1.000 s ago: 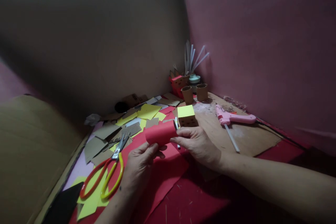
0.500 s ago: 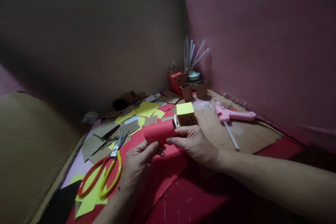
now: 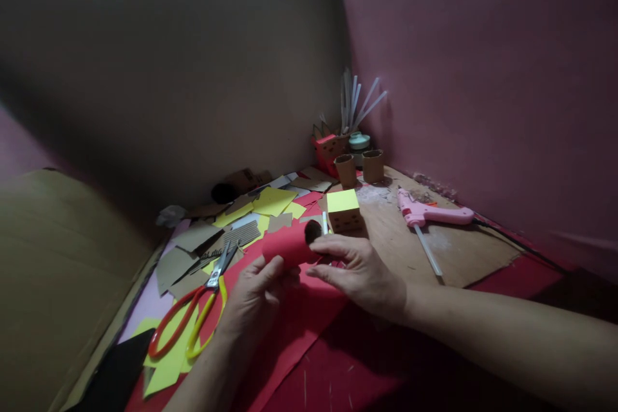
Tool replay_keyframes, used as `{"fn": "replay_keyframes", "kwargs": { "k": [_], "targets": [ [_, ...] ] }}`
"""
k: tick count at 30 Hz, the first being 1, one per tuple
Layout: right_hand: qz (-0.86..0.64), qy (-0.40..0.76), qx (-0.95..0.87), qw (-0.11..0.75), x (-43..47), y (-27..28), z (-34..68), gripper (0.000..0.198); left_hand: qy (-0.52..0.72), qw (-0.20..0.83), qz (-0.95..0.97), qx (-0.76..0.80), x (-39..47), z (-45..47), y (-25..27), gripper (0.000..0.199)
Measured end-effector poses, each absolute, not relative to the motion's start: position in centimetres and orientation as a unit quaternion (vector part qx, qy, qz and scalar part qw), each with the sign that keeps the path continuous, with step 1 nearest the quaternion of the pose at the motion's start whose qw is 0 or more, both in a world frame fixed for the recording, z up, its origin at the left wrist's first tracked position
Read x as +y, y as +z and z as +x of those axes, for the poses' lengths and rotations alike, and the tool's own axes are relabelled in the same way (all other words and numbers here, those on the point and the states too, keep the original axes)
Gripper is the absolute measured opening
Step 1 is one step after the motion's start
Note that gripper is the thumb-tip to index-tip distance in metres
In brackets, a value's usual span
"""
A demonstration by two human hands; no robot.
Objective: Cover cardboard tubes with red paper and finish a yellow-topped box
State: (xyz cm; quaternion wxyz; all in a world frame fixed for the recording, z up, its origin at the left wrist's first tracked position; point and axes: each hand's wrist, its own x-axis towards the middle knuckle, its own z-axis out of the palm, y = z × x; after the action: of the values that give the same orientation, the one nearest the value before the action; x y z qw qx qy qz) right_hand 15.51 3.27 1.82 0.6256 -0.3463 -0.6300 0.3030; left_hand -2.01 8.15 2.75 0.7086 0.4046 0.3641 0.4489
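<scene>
A small cardboard tube wrapped in red paper point(image 3: 286, 244) is held over the middle of the work surface, its dark hollow end turned to the right. My left hand point(image 3: 258, 290) is closed around its lower left side, thumb in front. At the hollow end, my right hand point(image 3: 367, 273) has its thumb and fingers apart. Its forefinger touches or nearly touches the rim. Beneath both hands lies a large sheet of red paper point(image 3: 290, 347). Just beyond the tube stands a brown box with a yellow top point(image 3: 342, 201). Scissors with red and yellow handles point(image 3: 212, 280) lie left of my left hand.
Cardboard and coloured paper scraps point(image 3: 273, 201) cover the left side. A pink glue gun point(image 3: 434, 212) with a glue stick lies at the right, its cord trailing away. Two short cardboard tubes point(image 3: 373, 167) and a lidded jar point(image 3: 359, 141) stand in the far corner against the walls.
The tube has turned so more of its hollow end faces me. My right thumb has moved away from the tube, widening the gap to its fingers. The view has shifted slightly.
</scene>
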Motion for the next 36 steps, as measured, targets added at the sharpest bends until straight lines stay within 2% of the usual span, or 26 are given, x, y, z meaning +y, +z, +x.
{"fn": "replay_keyframes", "kwargs": {
  "k": [3, 5, 10, 14, 18, 21, 23, 25, 28, 36],
  "targets": [
    [-0.305, 0.240, -0.644, 0.659, 2.5, 2.1, 15.5, 0.040, 0.471, 0.718, 0.374, 0.350, 8.3, -2.0, 3.2, 0.033],
    [-0.314, 0.220, -0.641, 0.665, 2.3, 2.2, 15.6, 0.049, 0.465, 0.730, 0.361, 0.348, 8.2, -1.9, 3.3, 0.034],
    [-0.377, 0.285, -0.629, 0.617, 2.5, 2.3, 15.7, 0.082, 0.386, 0.767, 0.395, 0.328, 7.3, -1.4, 3.1, 0.027],
    [-0.379, 0.262, -0.656, 0.598, 2.5, 2.4, 15.5, 0.070, 0.336, 0.763, 0.448, 0.323, 7.2, -1.5, 2.7, 0.021],
    [-0.430, 0.205, -0.625, 0.618, 2.6, 3.7, 16.8, 0.058, 0.362, 0.738, 0.461, 0.335, 7.4, -2.0, 2.8, 0.022],
    [-0.493, 0.107, -0.599, 0.621, 3.2, 6.4, 19.8, 0.041, 0.380, 0.708, 0.465, 0.372, 7.4, -2.2, 2.9, 0.024],
    [-0.541, 0.022, -0.581, 0.608, 4.4, 8.6, 22.5, 0.045, 0.375, 0.693, 0.467, 0.401, 7.5, -2.2, 2.8, 0.023],
    [-0.615, -0.040, -0.581, 0.532, 6.2, 10.6, 25.1, 0.055, 0.359, 0.694, 0.468, 0.412, 7.8, -2.1, 2.4, 0.023],
    [-0.713, -0.036, -0.600, 0.362, 9.7, 12.0, 27.6, 0.063, 0.347, 0.702, 0.468, 0.409, 8.4, -2.1, 1.9, 0.023],
    [-0.703, 0.040, -0.658, 0.267, 14.7, 9.1, 27.2, 0.053, 0.354, 0.706, 0.464, 0.400, 8.8, -2.4, 1.6, 0.020]
  ]
}}
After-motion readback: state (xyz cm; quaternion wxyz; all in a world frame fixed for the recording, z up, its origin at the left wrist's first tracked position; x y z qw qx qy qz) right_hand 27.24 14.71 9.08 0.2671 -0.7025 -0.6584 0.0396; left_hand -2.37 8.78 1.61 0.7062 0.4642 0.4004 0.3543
